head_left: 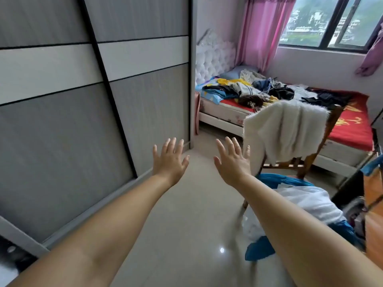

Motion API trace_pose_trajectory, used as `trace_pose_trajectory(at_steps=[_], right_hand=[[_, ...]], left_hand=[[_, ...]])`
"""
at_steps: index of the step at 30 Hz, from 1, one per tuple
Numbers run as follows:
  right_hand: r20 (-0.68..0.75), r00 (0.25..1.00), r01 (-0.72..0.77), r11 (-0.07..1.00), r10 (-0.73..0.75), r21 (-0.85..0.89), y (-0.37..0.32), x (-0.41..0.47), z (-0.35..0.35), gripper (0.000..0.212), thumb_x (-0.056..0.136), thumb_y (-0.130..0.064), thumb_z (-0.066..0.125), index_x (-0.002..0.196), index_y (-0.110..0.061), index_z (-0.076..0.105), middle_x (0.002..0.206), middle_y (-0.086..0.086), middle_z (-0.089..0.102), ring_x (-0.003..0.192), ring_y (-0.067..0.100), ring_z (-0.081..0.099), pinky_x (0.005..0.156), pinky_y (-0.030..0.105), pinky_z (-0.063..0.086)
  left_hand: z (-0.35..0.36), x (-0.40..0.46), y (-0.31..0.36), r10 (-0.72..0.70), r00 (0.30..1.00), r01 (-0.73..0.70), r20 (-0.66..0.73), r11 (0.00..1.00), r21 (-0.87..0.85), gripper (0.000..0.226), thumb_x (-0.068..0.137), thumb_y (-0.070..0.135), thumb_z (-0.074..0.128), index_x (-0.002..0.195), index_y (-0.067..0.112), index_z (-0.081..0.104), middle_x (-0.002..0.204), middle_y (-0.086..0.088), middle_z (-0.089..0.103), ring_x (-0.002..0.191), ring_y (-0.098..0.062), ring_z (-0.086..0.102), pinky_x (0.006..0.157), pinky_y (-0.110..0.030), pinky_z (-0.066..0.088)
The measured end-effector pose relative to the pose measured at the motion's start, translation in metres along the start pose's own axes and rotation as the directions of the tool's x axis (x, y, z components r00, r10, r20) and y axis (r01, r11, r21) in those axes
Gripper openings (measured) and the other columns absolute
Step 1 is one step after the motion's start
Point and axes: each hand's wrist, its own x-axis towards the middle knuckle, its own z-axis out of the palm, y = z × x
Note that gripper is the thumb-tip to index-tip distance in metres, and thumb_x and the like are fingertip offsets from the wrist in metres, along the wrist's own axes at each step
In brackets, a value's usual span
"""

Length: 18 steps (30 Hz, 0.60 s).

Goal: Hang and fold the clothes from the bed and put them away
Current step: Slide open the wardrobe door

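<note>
One view only, from a wide-angle camera worn on my head, looking forward and down along my own outstretched arms. My left hand (170,160) and right hand (233,162) sit near the centre of the frame, close to the lens, palms away from me. The picture tilts — the wardrobe doors (83,100) lean across the left side, very near. The bed (352,129) lies farther off at upper right, with the window (331,23) beyond it at the top edge.

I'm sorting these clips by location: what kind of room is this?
A home bedroom, most likely: a bed strewn with clothes, a sliding-door wardrobe, and pink curtains by the window.
</note>
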Motion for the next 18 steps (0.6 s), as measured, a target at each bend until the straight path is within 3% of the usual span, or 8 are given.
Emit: trace_pose_trajectory(at_steps=[18], right_hand=[[0.014, 0.999, -0.037, 0.999, 0.037, -0.038, -0.051, 0.291, 0.034, 0.056, 0.102, -0.043, 0.025, 0.153, -0.029, 0.006, 0.161, 0.003, 0.003, 0.149, 0.022, -0.005, 0.116, 0.057, -0.001]], left_hand=[[-0.001, 0.29, -0.126, 0.038, 0.999, -0.037, -0.009, 0.996, 0.086, 0.059, 0.1, 0.046, 0.025, 0.152, 0.023, 0.011, 0.161, -0.004, 0.008, 0.148, -0.018, 0.003, 0.117, -0.052, 0.001]])
